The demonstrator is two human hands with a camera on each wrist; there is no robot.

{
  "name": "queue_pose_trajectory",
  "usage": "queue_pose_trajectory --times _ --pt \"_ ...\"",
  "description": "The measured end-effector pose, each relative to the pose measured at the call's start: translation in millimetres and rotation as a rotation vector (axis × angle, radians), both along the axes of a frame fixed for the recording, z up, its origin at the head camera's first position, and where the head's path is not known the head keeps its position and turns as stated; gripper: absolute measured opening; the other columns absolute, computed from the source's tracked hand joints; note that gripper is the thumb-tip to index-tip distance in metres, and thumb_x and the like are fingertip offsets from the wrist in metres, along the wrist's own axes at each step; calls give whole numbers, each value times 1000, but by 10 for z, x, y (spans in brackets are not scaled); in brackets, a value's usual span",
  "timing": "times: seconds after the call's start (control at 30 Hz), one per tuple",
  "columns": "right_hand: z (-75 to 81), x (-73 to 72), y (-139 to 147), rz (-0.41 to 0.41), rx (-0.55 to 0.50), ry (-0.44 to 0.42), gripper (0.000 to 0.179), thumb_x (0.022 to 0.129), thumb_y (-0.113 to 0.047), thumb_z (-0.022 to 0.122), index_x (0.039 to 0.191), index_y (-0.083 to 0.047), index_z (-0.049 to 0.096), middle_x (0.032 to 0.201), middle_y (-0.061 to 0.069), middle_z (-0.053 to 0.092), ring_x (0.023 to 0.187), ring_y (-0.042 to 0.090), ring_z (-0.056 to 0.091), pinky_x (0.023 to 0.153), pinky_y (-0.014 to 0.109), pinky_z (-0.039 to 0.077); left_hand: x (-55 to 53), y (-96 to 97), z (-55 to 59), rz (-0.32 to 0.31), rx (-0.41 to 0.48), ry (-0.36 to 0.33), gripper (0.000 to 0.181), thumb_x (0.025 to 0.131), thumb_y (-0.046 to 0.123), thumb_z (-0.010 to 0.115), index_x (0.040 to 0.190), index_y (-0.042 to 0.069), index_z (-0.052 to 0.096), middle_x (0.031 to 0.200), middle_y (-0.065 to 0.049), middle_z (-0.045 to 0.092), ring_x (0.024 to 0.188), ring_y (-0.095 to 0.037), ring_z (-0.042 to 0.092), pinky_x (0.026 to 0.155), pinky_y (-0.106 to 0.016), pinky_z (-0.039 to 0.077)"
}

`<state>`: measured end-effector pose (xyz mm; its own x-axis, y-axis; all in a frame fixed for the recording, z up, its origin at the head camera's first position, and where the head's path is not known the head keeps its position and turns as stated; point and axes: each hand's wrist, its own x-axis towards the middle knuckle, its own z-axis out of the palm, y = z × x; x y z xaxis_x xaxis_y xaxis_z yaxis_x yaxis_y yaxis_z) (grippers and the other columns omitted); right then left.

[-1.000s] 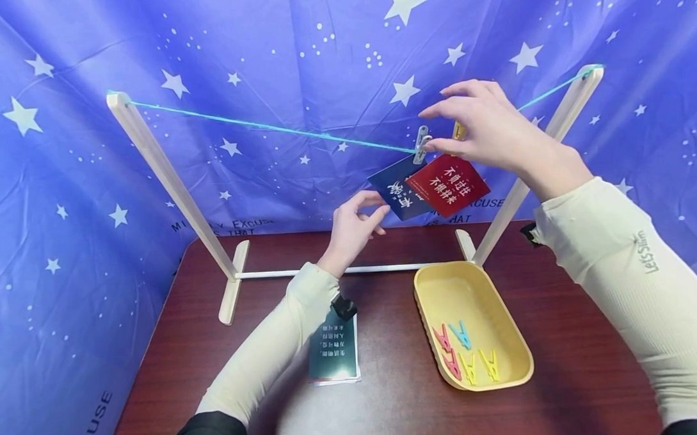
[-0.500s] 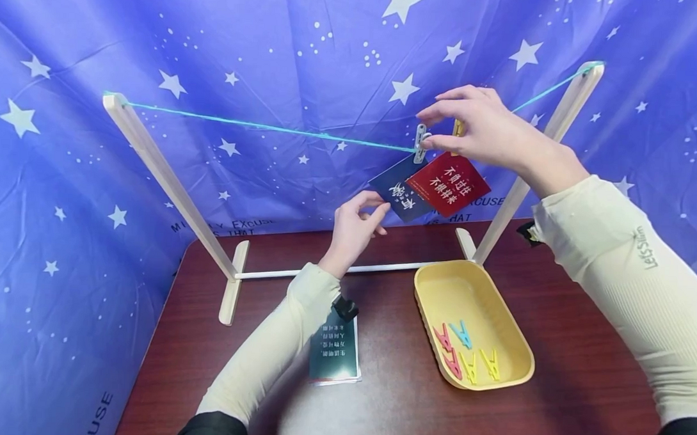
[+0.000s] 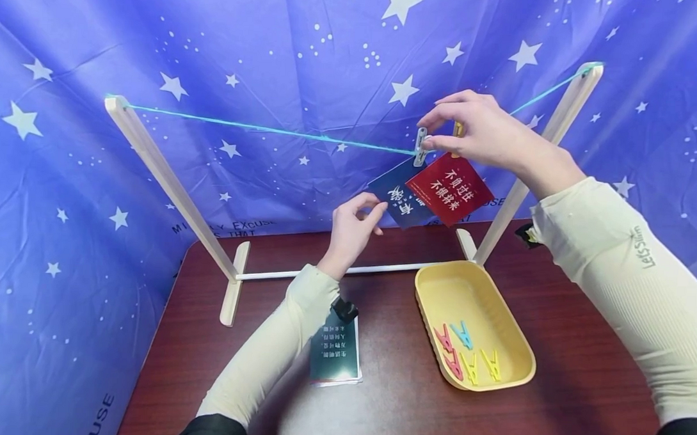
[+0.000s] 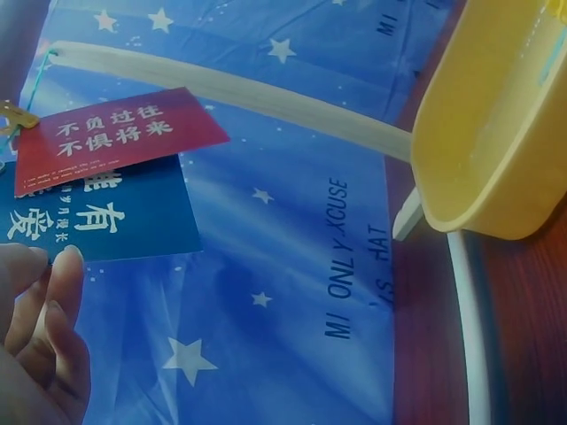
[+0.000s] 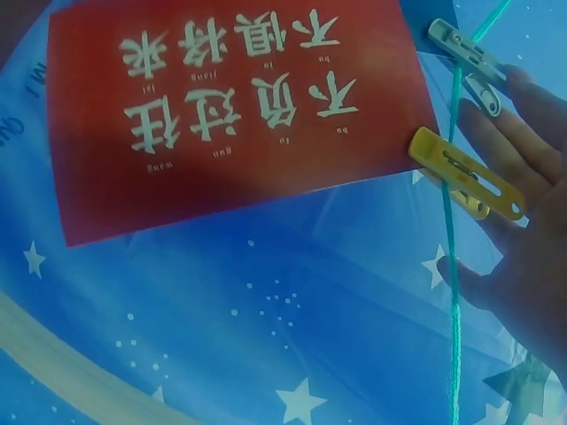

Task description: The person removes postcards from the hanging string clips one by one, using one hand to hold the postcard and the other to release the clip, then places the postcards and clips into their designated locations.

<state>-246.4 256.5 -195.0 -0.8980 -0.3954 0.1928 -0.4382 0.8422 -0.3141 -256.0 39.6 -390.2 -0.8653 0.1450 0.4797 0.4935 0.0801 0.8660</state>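
Observation:
My left hand [image 3: 350, 233] pinches the lower left edge of a dark blue card [image 3: 404, 194] with white lettering between thumb and forefinger. My right hand [image 3: 484, 129] grips a grey clothespin [image 3: 421, 148] by its handles, and this clothespin sits on the green string [image 3: 271, 131] at the card's top. A red card [image 3: 450, 190] hangs from a yellow clothespin [image 5: 465, 173] just to the right, overlapping part of the blue one. In the left wrist view the blue card [image 4: 142, 221] shows behind the red card [image 4: 124, 137].
The string spans two wooden posts [image 3: 171, 186] joined by a white bar [image 3: 389, 268]. A yellow tray [image 3: 461, 292] holds several clothespins, pink, blue and yellow. A stack of dark green cards [image 3: 336, 355] lies on the table [image 3: 411, 412]. A starry blue cloth [image 3: 273, 61] hangs behind.
My right hand has come down slightly, its forefinger now closer to the grey clothespin's top. The red card has shifted a little right and down. My left hand has hardly moved.

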Motion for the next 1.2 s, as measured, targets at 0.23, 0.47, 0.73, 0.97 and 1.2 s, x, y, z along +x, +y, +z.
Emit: queue_pose_trajectory --times 0.23,0.47,0.73,0.97,1.2 --pt "2 -3 -4 -2 -24 -20 34 100 -26 71 129 -8 67 142 19 55 142 38 37 108 70 37 -1 -8 -15 0 6 9 10 97 10 75 96 0 75 91 -19 75 50 -16 66 47 -24 46" --pt "-27 -7 -2 86 -56 79 23 96 -16 76 114 -3 70 123 19 68 136 38 42 111 66 32 -21 -10 -13 9 25 14 12 96 9 74 99 -2 75 93 -20 76 49 -13 64 49 -29 52" --pt "-83 2 27 163 -112 187 13 92 -7 78 95 -2 67 122 22 67 134 42 45 116 64 25 -20 0 -9 14 22 16 12 96 9 75 99 -2 75 91 -17 76 49 -14 64 47 -24 48" --pt "-176 -34 21 239 -168 352 14 86 2 81 82 -4 69 105 22 71 125 40 52 115 54 21 -20 -8 -32 15 23 11 12 96 11 75 99 -1 76 91 -13 77 49 -14 64 45 -25 47" --pt "-237 -41 5 235 -215 408 15 84 1 84 78 -6 72 99 21 71 121 38 54 118 52 20 -19 -37 -57 10 16 11 11 96 10 75 99 -1 75 93 -20 76 49 -15 64 46 -24 46"
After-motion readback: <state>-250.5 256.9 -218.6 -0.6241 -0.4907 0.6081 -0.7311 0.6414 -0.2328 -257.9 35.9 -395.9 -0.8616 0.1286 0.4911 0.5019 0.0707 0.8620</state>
